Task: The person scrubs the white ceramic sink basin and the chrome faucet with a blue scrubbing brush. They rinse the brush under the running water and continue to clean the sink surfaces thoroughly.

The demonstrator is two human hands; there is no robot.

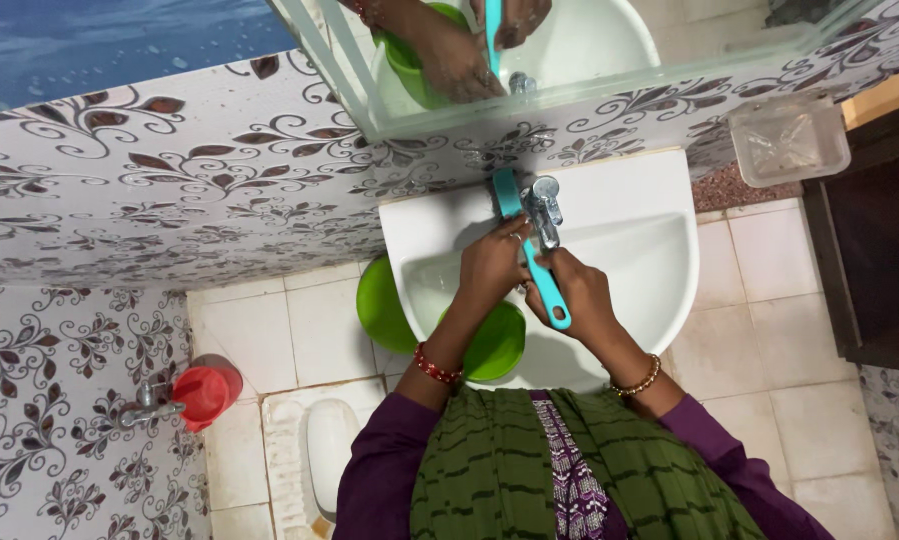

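My right hand [579, 295] grips the handle end of a teal long-handled brush [541, 275]. The brush head lies on the back ledge of the white wash basin [649, 270], just left of the chrome tap [545, 205]. My left hand [491, 265] is curled around the brush's neck beside the tap. A green round container [499, 345] sits in the basin under my left forearm. The mirror [589, 50] above reflects both hands, the brush and a green container.
Another green container [381, 305] shows beside the basin's left edge. A red mug [207, 392] hangs near a wall tap [147, 405] at lower left, by a floor toilet [329, 460]. A clear plastic box [789, 140] is on the wall at right, with a dark door [884, 240] beyond.
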